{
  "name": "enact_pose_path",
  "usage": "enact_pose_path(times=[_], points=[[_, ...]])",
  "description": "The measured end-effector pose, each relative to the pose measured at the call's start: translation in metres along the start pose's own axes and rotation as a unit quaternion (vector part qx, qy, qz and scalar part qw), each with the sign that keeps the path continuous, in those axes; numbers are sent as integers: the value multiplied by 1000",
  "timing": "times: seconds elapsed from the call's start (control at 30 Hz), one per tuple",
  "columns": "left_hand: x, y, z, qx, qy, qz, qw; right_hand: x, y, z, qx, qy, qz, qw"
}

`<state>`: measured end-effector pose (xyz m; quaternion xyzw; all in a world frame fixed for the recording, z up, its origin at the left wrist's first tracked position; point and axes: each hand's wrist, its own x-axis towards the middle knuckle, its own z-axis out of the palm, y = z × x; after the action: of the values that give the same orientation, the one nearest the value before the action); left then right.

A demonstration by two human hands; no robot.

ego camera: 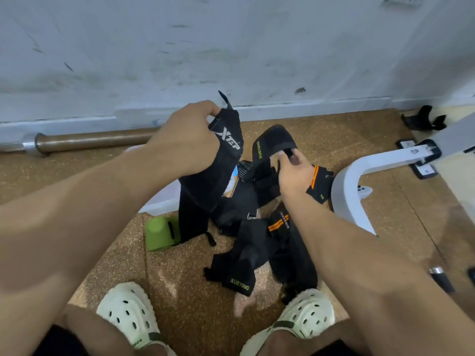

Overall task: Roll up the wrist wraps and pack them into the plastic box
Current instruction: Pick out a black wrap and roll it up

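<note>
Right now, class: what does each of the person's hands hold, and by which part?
The left hand grips the black XTEP wrap by its top end. The right hand pinches the looped XUEYING wrap at its end.

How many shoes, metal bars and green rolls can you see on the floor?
White shoes: 2
Metal bar: 1
Green roll: 1
Total: 4

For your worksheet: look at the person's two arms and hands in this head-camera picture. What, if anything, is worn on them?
Both forearms are bare, with no sleeves in view. The left hand and right hand wear no gloves; no rings, watch or markings show on the fingers or wrists.
</note>
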<state>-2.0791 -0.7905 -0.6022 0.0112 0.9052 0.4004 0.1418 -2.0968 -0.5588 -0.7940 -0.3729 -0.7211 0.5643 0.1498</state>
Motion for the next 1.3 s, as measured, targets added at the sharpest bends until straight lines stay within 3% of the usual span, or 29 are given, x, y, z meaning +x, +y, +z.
enact_pose_path(times=[0.17, 0.33, 0.5, 0.67, 0.97, 1.2, 1.3], points=[[-7, 13, 4, -20, -4, 21, 1000, 4, -86, -48, 250, -10, 68, 966], [-17, 22, 9, -49, 3, 26, 998, -10, -143, -97, 257, -54, 24, 965], [-30, 26, 5, -36, 3, 29, 999, -16, -159, -144, 154, -122, 5, 981], [-37, 18, -1, 9, -12, 13, 1000, -10, -113, -149, -87, -158, 28, 983], [-31, 11, -3, 61, -36, 9, 997, -56, 35, -52, -344, -316, 30, 884], [-21, 12, -10, 83, -32, 1, 996, -91, 92, 11, -445, -345, -72, 823], [-16, 11, -11, 83, -32, 4, 996, -89, 96, 29, -472, -336, -64, 812]])
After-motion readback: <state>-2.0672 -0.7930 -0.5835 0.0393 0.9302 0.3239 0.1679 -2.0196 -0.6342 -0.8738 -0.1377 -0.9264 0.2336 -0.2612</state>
